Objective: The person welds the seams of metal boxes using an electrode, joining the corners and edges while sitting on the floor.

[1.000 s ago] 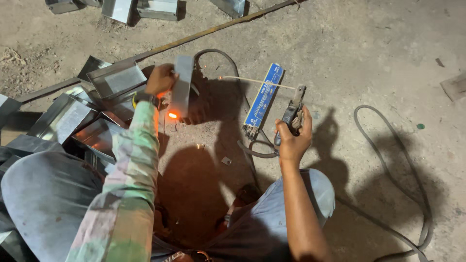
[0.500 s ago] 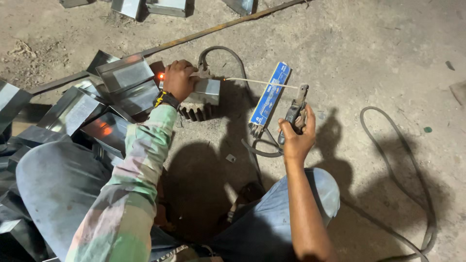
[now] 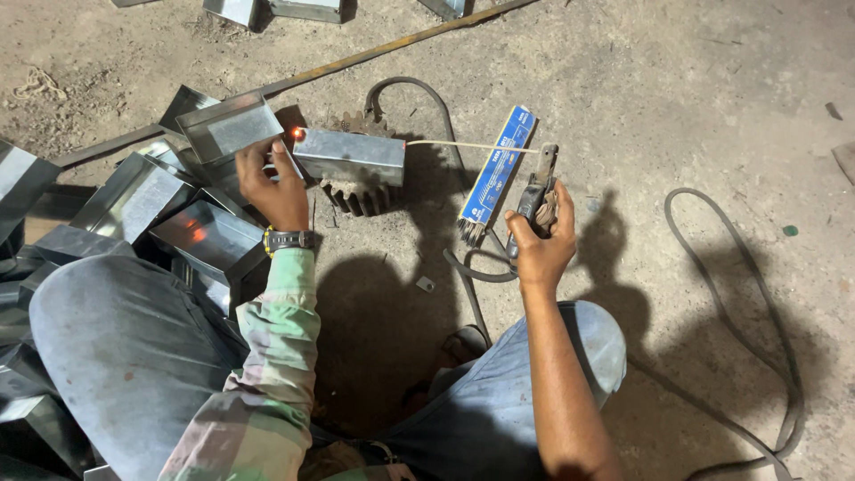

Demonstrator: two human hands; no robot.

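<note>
Left hand grips box at its near end, on gear. Right hand clamps holder; rod touches box's far end. One weld spot glows beside left fingers; seam apparently unfinished.

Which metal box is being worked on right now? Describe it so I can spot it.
Start at the pile of shiny metal boxes on the left. Just right of the left hand, one box sits apart atop a toothed gear. Only it shows an orange-red glowing spot at its left corner.

head camera looks steeply down, close over the dirt floor.
</note>
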